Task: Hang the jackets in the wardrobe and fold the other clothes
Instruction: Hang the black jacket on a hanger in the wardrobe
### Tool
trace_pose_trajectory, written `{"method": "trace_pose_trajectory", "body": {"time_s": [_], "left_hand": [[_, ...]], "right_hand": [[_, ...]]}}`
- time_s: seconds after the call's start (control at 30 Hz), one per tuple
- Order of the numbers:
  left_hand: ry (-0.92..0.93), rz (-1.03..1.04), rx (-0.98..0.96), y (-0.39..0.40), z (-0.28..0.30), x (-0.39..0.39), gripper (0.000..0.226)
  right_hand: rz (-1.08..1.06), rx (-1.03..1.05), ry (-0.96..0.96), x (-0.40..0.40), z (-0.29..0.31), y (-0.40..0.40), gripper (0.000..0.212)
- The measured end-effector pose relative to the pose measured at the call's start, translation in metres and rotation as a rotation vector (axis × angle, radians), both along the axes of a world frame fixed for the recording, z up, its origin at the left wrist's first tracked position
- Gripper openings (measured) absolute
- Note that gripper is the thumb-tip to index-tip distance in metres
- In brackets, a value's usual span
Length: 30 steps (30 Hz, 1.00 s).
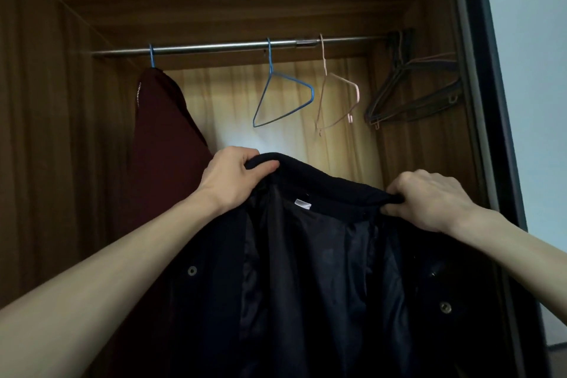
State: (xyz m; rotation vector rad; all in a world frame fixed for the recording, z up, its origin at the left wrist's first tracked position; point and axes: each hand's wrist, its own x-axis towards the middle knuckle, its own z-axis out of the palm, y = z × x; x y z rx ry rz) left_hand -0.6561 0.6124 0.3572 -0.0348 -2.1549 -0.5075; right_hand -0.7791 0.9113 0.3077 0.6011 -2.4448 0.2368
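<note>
**Q.** What is the figure showing, and where is the task's garment?

**A.** The person is holding a dark jacket (322,270) up in front of the open wardrobe (61,101), lining facing the camera. The left hand (233,175) is gripping one end of the collar, fingers (264,166) curling over the edge; the right hand (429,196) is pinching the other end, fingers closing on the fabric. No hanger is inside the jacket yet.

**Q.** What is the wardrobe containing?

**A.** A metal rail (233,47) is running across it. A maroon jacket (165,138) is hanging at the left on a blue hanger of which only the hook is showing. Near the middle, an empty blue hanger (283,95) and an empty pink hanger (337,101) are hanging just beside each other. A bundle of dark hangers (414,92) is sitting at the right end, tilting against the side wall.

**Q.** What is likely to be going wrong from here?

**A.** Both hands are occupied, so fetching a hanger is probably requiring one to let go; the jacket looks heavy and may be sagging or slipping from a single grip. The smooth lining may also be sliding off a thin wire hanger if a shoulder is seated unevenly. A hurried reach could be knocking the neighbouring hanger off the rail.
</note>
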Motion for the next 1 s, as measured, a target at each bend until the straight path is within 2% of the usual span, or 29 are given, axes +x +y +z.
{"method": "trace_pose_trajectory", "body": {"time_s": [0.23,0.43,0.53,0.6,0.67,0.73,0.8,0.9,1.0], "left_hand": [[0.220,0.198,-0.060,0.012,0.020,-0.020,0.054],[0.233,0.254,-0.087,0.015,0.025,-0.030,0.051],[0.225,0.274,-0.092,0.013,0.025,-0.033,0.051],[0.225,0.283,-0.099,0.012,0.025,-0.033,0.052],[0.222,0.288,-0.105,0.012,0.025,-0.032,0.051],[0.213,0.288,-0.109,0.013,0.026,-0.031,0.050],[0.203,0.289,-0.124,0.013,0.026,-0.030,0.049],[0.189,0.294,-0.140,0.012,0.026,-0.027,0.050],[0.166,0.301,-0.145,0.008,0.026,-0.022,0.050]], "right_hand": [[0.064,0.000,-0.034,0.007,0.009,-0.013,0.039],[0.174,-0.036,-0.109,0.014,0.012,-0.021,0.041],[0.275,-0.181,-0.123,0.024,0.022,-0.022,0.044],[0.379,-0.335,-0.062,0.036,0.031,-0.026,0.045],[0.493,-0.509,0.082,0.049,0.045,-0.033,0.042],[0.522,-0.600,0.242,0.058,0.066,-0.046,0.037],[0.475,-0.605,0.364,0.061,0.094,-0.064,0.033],[0.362,-0.497,0.506,0.057,0.140,-0.097,0.044],[0.222,-0.347,0.439,0.048,0.180,-0.130,0.050]]}}
